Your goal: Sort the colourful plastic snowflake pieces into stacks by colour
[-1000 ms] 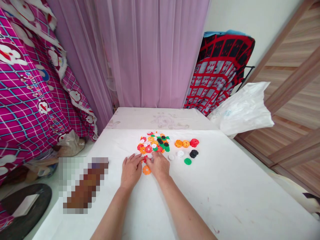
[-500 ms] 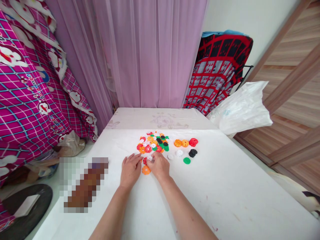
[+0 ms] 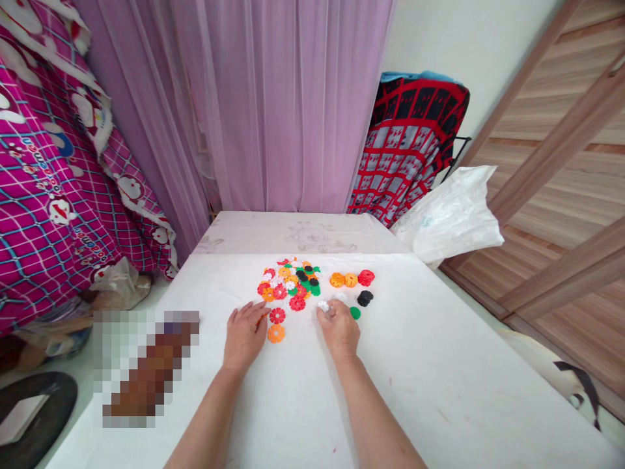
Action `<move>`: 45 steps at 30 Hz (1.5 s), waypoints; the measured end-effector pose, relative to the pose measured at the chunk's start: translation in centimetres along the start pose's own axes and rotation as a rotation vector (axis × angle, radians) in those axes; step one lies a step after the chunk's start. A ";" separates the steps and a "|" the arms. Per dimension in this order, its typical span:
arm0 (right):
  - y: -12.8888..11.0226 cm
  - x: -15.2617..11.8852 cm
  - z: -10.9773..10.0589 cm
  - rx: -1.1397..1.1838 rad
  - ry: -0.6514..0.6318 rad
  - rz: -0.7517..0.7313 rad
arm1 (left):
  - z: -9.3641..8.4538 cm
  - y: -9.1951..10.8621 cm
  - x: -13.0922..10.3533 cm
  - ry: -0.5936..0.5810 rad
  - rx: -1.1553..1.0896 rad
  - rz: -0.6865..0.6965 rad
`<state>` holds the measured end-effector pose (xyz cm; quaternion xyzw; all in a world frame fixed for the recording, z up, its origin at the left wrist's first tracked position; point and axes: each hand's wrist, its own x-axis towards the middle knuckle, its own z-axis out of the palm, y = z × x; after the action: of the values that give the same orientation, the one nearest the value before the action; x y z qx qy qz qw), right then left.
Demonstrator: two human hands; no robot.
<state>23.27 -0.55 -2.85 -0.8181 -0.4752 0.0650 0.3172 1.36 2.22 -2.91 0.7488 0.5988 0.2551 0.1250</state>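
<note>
My right hand (image 3: 342, 331) pinches a white flower-shaped plastic disc (image 3: 323, 305) between thumb and fingers, just left of a white stack (image 3: 340, 298). My left hand (image 3: 245, 335) rests at the near left of a mixed pile of discs (image 3: 288, 281). An orange flower disc (image 3: 262, 318), mostly hidden, shows between its thumb and forefinger. Close to the left fingertips lie a red disc (image 3: 277, 316) and an orange disc (image 3: 276, 333). Another red disc (image 3: 297, 303) sits at the pile's near edge.
Right of the pile stand orange stacks (image 3: 337, 279), a red stack (image 3: 366, 278), a black stack (image 3: 364, 298) and green discs (image 3: 355, 313) on the white table (image 3: 420, 371). A white plastic bag (image 3: 452, 215) hangs at the far right edge. A blurred patch (image 3: 151, 371) covers something at left.
My right hand has moved right, from beside the left hand to the stacks, carrying the white disc. My left hand has hardly moved. The view has shifted slightly.
</note>
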 end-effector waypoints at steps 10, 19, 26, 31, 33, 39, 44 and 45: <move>-0.9 0.3 -0.2 -0.095 -0.039 0.033 | 0.0 -0.2 0.0 0.007 -0.007 0.000; -0.2 -0.4 0.0 -0.061 -0.004 -0.008 | -0.1 0.0 0.0 -0.008 -0.003 -0.003; -1.4 -3.4 0.3 -0.104 -0.166 -0.309 | 0.0 0.0 0.1 -0.003 -0.011 -0.011; -3.5 -3.3 1.2 -0.147 -0.218 -0.363 | -0.1 0.1 0.0 -0.016 0.001 -0.012; -4.3 -2.8 1.5 -0.172 -0.241 -0.372 | -0.2 0.2 -0.1 -0.029 0.010 -0.001; -6.1 -1.6 1.1 -0.287 -0.354 -0.410 | -0.4 0.6 -0.4 -0.088 0.072 0.067; -5.8 -1.9 0.7 -0.310 -0.353 -0.392 | -0.5 0.8 -0.4 -0.078 0.077 0.037; -5.6 -2.1 0.7 -0.313 -0.346 -0.375 | -0.5 0.8 -0.4 -0.071 0.067 0.032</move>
<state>17.73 0.05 -0.58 -0.7318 -0.6693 0.0698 0.1077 1.69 1.63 -2.23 0.7706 0.5902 0.2099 0.1170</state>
